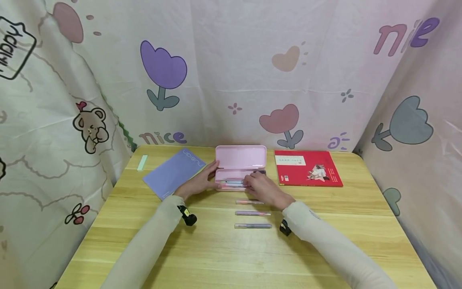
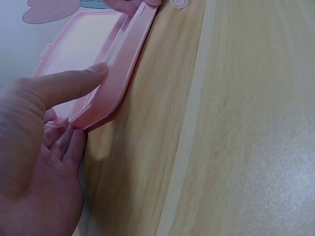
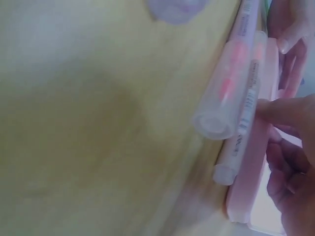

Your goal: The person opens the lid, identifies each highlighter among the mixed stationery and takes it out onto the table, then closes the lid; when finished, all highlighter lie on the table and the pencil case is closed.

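Note:
A pink pencil case (image 1: 241, 157) stands at the back of the table with its lid raised. My left hand (image 1: 198, 184) holds its left end; in the left wrist view the thumb (image 2: 81, 83) lies over the front rim and the fingers are at the case's end. Several pens (image 1: 231, 182) lie inside. My right hand (image 1: 265, 188) reaches into the right part, fingers curled. Whether it pinches a pen is hidden. Three clear-capped markers lie in front: an orange-tinted marker (image 1: 249, 202) nearest the case, a lilac marker (image 1: 252, 213) and a greyish-purple marker (image 1: 252, 226).
A blue-purple notebook (image 1: 173, 172) lies left of the case, partly under my left wrist. To the right is a red book (image 1: 310, 168). A pale green strip (image 1: 142, 162) sits at the far left, and a printed curtain (image 1: 216, 72) hangs behind the table.

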Available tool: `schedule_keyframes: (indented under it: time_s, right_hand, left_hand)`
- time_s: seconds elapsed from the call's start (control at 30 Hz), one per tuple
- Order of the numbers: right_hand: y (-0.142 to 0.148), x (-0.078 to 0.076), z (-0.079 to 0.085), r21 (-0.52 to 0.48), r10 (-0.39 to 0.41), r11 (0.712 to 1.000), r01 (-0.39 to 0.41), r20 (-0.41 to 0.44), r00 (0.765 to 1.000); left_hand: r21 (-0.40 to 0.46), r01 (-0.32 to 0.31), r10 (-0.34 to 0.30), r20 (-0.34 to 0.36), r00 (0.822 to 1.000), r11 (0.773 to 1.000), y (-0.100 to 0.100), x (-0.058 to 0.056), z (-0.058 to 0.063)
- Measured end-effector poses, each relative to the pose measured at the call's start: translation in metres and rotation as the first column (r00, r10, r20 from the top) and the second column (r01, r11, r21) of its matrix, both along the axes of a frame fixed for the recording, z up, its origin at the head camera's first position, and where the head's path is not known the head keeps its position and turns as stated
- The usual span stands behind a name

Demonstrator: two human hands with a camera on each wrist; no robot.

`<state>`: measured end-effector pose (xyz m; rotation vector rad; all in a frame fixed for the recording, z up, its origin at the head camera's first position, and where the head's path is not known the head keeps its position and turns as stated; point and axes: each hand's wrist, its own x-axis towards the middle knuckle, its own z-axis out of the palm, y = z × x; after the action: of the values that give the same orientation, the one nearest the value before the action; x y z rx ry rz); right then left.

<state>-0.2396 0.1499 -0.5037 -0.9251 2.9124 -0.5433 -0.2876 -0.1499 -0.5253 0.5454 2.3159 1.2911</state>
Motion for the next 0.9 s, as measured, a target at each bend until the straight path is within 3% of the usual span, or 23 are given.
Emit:
schedule_keyframes:
  time_s: [0.27,0.47,0.63,0.73,0.77,0.9]
  right_hand:
    - [-0.009,-0.006,0.008,0.033,0.026,0.999,-0.027,0.038,0.999]
    - [-0.005,-0.011,0.006,-0.046,0.027,0.999,-0.021,0.131,0.991]
    - [0.009,-0.024,-0.020,-0.196,0.093,0.978,-0.065,0.134,0.987]
    - [0.012,-0.024,-0.021,-0.270,0.072,0.963,-0.022,0.176,0.982]
    - [0.010,-0.018,-0.011,-0.276,0.038,0.961,0.021,0.207,0.978]
    - [0.012,-0.011,0.003,-0.308,-0.064,0.940,0.150,0.272,0.960]
  left_hand:
    - [-0.014,0.000,0.000,-0.017,1.000,1.000,-0.002,0.000,-0.001]
    - [-0.022,0.002,-0.002,-0.014,1.000,1.000,-0.002,0.000,-0.002]
    - [-0.012,-0.001,0.000,-0.010,1.000,1.000,-0.002,0.001,-0.002]
    - [0.005,0.002,-0.002,-0.001,1.000,1.000,-0.001,0.001,-0.001]
    - [0.004,0.003,-0.003,-0.002,1.000,1.000,-0.001,0.001,0.000]
    - [0.007,0.009,-0.009,-0.004,1.000,1.000,0.000,0.001,0.000]
